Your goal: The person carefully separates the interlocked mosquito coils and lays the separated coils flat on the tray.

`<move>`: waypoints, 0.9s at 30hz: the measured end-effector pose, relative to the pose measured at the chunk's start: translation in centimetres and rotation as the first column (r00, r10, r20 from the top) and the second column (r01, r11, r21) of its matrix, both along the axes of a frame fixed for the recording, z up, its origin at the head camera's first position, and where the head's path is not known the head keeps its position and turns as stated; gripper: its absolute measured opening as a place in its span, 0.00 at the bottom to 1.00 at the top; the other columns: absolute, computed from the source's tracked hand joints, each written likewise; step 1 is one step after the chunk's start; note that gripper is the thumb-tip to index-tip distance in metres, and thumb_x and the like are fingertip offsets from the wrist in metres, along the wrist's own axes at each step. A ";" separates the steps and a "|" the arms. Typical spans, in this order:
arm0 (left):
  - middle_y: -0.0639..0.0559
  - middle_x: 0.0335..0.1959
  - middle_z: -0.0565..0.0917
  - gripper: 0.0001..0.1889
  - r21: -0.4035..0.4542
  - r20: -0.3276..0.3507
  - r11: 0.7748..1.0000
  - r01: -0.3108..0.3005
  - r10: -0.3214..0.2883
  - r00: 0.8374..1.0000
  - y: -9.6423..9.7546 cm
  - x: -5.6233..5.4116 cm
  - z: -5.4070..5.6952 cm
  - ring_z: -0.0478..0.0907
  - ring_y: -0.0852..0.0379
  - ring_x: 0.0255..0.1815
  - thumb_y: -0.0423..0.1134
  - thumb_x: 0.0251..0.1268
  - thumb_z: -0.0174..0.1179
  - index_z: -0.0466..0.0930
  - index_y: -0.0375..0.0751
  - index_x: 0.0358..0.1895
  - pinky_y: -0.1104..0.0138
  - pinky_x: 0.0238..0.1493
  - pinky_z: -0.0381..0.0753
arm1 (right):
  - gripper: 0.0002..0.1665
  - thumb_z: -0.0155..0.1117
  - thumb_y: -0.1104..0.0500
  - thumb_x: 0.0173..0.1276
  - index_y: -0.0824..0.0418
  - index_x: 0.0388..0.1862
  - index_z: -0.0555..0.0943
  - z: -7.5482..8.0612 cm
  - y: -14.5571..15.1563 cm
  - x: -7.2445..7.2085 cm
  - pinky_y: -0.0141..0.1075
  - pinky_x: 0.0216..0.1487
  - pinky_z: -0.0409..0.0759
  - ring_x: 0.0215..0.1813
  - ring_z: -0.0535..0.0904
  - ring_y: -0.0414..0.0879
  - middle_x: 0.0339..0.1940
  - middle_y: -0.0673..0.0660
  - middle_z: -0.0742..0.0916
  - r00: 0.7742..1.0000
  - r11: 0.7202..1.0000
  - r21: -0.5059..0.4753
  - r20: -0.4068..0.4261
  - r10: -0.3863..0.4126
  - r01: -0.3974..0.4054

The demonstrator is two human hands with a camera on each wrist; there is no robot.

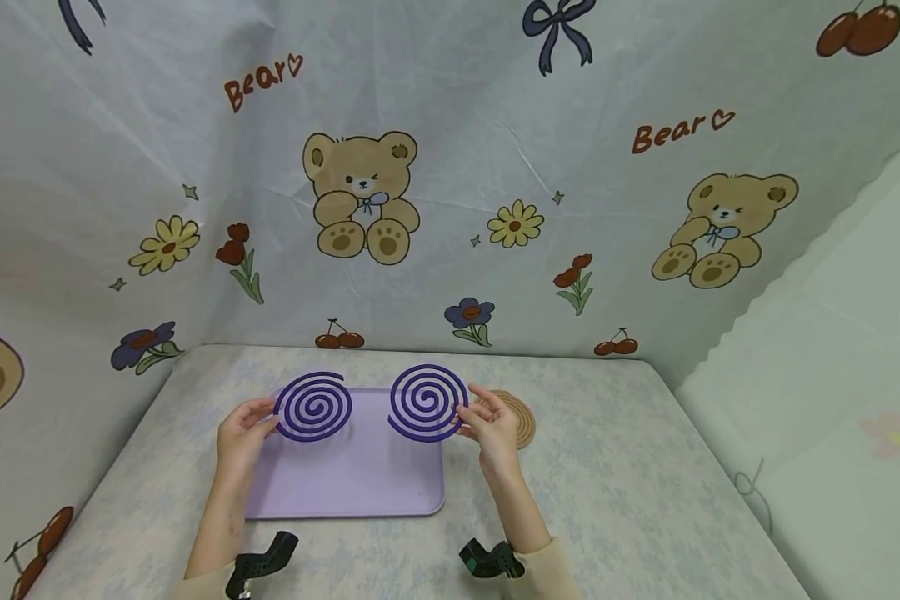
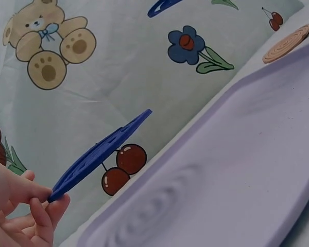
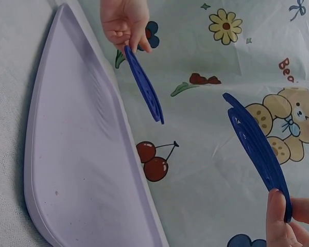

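Note:
Two dark blue mosquito coils are held up over a lilac tray point(image 1: 345, 492). My left hand point(image 1: 242, 433) pinches the outer edge of the left coil point(image 1: 292, 408) between thumb and fingers. The right coil point(image 1: 395, 402) is gripped at its outer edge by my right hand point(image 1: 497, 429). Both spirals face the head camera, side by side with a gap between them. In the left wrist view the left coil point(image 2: 100, 152) appears nearly edge-on, above its faint shadow on the tray. The right wrist view shows the right coil point(image 3: 257, 149) pinched by thumb and fingers.
A round tan spiral-grooved disc point(image 1: 526, 421) lies on the table point(image 1: 607, 500) beyond the tray, partly behind my right hand. A bear-printed cloth point(image 1: 480, 150) hangs along the table's back edge. A thin cord loop point(image 1: 750, 483) shows at the right.

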State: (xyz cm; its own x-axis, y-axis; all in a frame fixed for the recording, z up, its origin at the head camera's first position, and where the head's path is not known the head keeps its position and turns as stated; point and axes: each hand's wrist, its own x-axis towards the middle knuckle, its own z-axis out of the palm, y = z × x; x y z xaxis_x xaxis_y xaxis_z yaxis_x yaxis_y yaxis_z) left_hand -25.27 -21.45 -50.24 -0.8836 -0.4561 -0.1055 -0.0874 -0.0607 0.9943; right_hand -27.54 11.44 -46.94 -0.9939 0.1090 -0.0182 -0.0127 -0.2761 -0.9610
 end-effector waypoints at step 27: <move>0.53 0.31 0.84 0.17 -0.112 0.040 0.992 -0.055 0.060 0.997 -0.4 -0.4 -2.9 0.75 0.73 0.24 0.20 0.58 0.54 0.73 0.21 0.52 0.77 0.26 0.77 | 0.29 0.59 0.78 0.60 0.79 0.61 0.67 -0.1 0.0 0.0 0.26 0.23 0.80 0.22 0.81 0.35 0.18 0.44 0.85 1.000 1.000 0.010 0.002 0.004 -0.005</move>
State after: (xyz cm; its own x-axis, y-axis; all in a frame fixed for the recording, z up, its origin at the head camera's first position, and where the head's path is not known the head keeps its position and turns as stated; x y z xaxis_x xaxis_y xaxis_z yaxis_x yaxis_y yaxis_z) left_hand -25.66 -21.84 -53.10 -0.8514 -0.5168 -0.0894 -0.1302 0.0431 0.9906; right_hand -27.49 11.44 -47.01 -0.9943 0.1047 -0.0194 -0.0093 -0.2664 -0.9638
